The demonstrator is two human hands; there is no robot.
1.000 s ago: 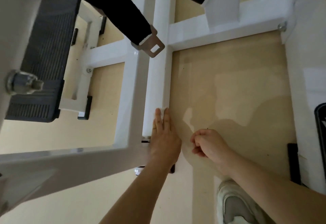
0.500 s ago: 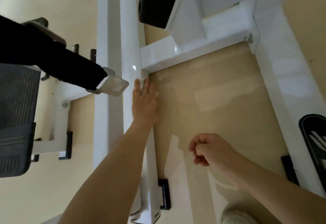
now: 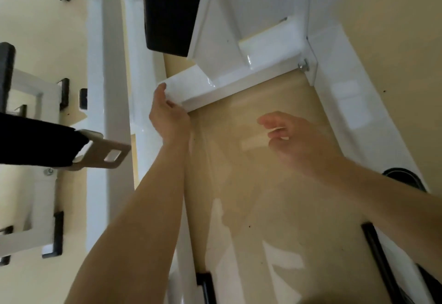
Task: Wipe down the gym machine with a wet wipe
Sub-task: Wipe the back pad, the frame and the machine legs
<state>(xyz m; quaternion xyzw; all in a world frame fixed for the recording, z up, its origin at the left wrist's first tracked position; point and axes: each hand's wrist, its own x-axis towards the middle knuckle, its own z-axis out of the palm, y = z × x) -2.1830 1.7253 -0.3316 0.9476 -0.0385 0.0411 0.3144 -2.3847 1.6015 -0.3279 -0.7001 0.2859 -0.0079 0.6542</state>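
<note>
My left hand (image 3: 167,114) meets the white crossbar (image 3: 239,81), fingers hidden, grip unclear; right hand (image 3: 294,141) blurred, fingers loosely apart; black strap (image 3: 40,145) overhangs left.

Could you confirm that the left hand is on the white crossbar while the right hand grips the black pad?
Not quite: the head view shows the right hand open above the floor, gripping nothing; the black pad is untouched. The left hand is on the white crossbar.

Gym machine (image 3: 334,102): glossy white tube frame; crossbar (image 3: 239,81) spans two long rails; black pad (image 3: 169,9) above.
</note>
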